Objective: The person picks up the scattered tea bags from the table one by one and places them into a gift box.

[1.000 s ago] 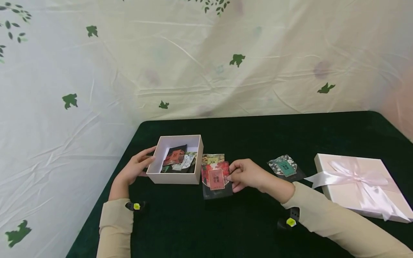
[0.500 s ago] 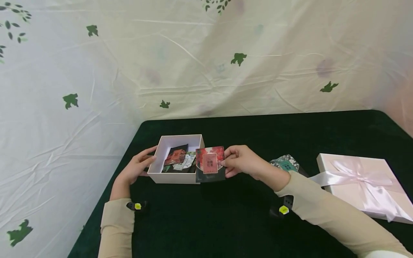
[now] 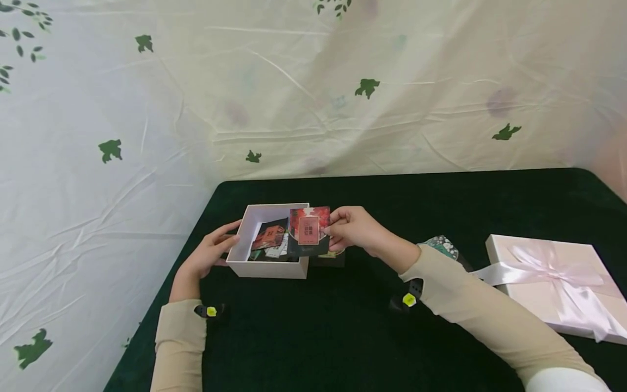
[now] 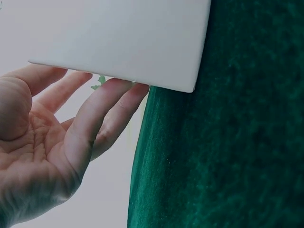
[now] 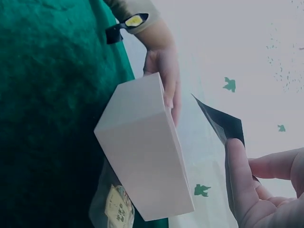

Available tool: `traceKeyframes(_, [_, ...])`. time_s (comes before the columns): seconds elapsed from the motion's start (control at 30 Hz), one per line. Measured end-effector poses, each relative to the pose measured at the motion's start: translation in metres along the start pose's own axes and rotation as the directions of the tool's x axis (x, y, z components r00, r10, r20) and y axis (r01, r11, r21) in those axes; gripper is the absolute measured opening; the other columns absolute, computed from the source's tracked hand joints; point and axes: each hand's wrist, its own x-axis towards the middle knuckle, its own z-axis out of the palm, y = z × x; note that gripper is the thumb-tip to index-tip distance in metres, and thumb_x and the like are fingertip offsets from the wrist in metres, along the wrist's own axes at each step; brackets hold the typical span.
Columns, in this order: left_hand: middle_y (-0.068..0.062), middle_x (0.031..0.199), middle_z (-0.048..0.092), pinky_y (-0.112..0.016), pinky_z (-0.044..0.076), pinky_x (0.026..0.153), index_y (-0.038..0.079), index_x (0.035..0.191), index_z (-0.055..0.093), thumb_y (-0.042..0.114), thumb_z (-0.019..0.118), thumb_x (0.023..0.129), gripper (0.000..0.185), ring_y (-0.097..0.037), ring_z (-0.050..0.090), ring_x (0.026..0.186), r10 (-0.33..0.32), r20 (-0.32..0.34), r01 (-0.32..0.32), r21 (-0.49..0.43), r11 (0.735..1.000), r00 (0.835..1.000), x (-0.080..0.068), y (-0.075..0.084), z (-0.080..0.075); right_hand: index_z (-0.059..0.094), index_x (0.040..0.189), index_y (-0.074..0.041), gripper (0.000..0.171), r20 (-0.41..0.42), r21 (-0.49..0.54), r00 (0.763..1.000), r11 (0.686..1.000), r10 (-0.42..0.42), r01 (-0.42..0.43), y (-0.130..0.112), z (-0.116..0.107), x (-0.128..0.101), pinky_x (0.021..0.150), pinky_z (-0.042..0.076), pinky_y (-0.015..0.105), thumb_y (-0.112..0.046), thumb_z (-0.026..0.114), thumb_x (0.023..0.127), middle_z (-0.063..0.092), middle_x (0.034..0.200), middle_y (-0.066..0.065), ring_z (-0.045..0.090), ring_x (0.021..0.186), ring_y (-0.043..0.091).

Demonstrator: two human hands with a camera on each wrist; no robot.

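My right hand (image 3: pixel 360 231) pinches a flat packet (image 3: pixel 308 231) with a red floral print by its right edge. In the head view the packet overlaps the right wall of the open pale box (image 3: pixel 266 269); its dark back shows in the right wrist view. My left hand (image 3: pixel 208 253) rests its fingers against the box's left side, and in the left wrist view the fingertips meet the wall's edge. Inside lie several packets, among them one with an orange-red label (image 3: pixel 269 237). A yellow-labelled packet (image 5: pixel 118 209) lies right of the box, partly hidden in the head view.
A pale pink lid (image 3: pixel 543 305) with a satin ribbon bow (image 3: pixel 551 275) lies at the right. Behind my right sleeve, a packet with a green label (image 3: pixel 443 246) is partly hidden. The dark green cloth (image 3: pixel 303 337) covers the table; a white printed curtain (image 3: pixel 294 98) hangs behind.
My right hand has moved the red packet up and left, from beside the box to over its right wall. The yellow-labelled packet stays on the cloth. My left hand keeps its place on the box.
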Motion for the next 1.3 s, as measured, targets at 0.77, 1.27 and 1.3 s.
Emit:
traceKeyframes(0.77, [-0.027,0.142,0.040,-0.053,0.052,0.086,0.023,0.151,0.027,0.042,0.052,0.096,0.063,-0.046,0.044,0.124,-0.022,0.005,0.022,-0.008,1.000,1.000,0.001,-0.001,-0.002,0.052,0.116,0.009,0.025,-0.056,-0.011,0.998,1.000,0.008,-0.009,-0.016,0.022,0.045,0.065,0.058,0.030,0.000,0.055,0.093,0.068,0.100,0.025,0.064,0.057,0.009])
traceKeyframes(1.27, [-0.028,0.141,0.039,-0.053,0.052,0.086,0.021,0.151,0.026,0.039,0.050,0.098,0.061,-0.046,0.044,0.123,-0.014,0.006,0.014,-0.004,1.000,1.000,0.002,-0.002,-0.001,0.052,0.117,0.006,0.026,-0.048,-0.043,0.999,0.999,0.025,-0.027,-0.011,0.043,0.058,0.075,0.058,0.038,-0.002,0.056,0.093,0.064,0.108,0.022,0.062,0.060,0.012])
traceKeyframes(1.3, [-0.028,0.141,0.039,-0.054,0.052,0.086,0.021,0.151,0.026,0.039,0.050,0.098,0.061,-0.046,0.044,0.123,-0.016,0.005,0.016,-0.003,1.000,1.000,0.002,-0.001,-0.001,0.052,0.118,0.006,0.026,-0.046,-0.044,0.999,0.999,0.029,-0.031,-0.009,0.044,0.058,0.076,0.058,0.039,-0.002,0.056,0.093,0.064,0.108,0.022,0.062,0.061,0.012])
